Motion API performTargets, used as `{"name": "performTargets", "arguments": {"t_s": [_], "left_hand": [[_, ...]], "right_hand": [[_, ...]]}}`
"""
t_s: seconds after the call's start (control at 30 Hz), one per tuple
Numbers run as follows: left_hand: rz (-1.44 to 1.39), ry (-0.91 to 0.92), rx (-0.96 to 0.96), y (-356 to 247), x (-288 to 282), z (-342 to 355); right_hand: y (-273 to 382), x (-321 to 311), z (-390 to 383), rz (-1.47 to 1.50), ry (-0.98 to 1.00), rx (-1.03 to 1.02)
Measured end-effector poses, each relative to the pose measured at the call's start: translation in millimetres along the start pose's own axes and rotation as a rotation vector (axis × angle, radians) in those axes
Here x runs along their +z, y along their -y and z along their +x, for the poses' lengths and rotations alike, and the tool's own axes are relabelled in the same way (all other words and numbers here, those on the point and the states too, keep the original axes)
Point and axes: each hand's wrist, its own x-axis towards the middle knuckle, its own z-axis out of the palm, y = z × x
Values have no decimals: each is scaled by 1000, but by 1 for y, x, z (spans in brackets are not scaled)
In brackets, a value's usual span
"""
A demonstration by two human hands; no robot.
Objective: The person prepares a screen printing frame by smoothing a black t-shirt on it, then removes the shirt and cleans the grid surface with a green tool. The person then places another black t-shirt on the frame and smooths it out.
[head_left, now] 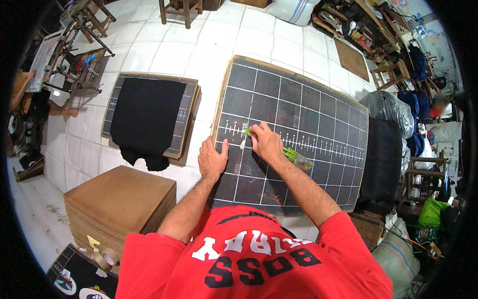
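Our right hand [265, 142] is pinched shut around a green tool [247, 131], tip poking out left and slightly away from us, touching the gridded board [308, 107] at its ruler marks. Left hand [212, 160] lies open and flat on the board's near-left edge, just beside the right. A green wrapper [296, 156] sits just right of the wrist. Farther left: another board with black cloth [145, 119], then a cardboard stack [119, 197]. Nothing's in the way.

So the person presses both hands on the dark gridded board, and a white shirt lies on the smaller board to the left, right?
Not quite. The head view shows the garment on the smaller gridded board is a black shirt, not white. The left hand and right hand do rest on the large dark gridded board.
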Motion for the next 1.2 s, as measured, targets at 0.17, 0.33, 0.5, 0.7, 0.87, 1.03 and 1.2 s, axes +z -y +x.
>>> {"name": "performTargets", "arguments": {"t_s": [0.17, 0.33, 0.5, 0.7, 0.87, 1.03, 1.2], "left_hand": [[-18, -6, 16, 0, 1, 2], [-13, 9, 0, 2, 2, 1], [-11, 10, 2, -1, 0, 1], [-9, 8, -10, -1, -1, 0], [-27, 7, 0, -1, 1, 3], [-15, 3, -8, 0, 0, 1], [-16, 7, -3, 1, 2, 2]], "right_hand": [[-1, -2, 6, 43, -54, -15], [4, 3, -6, 54, -22, 33], [-6, -1, 5, 58, -71, -21], [7, 11, -4, 28, -63, 58], [3, 3, 2, 16, -45, -20], [13, 7, 1, 32, -34, 102], [7, 1, 0, -17, 19, 16]]}}
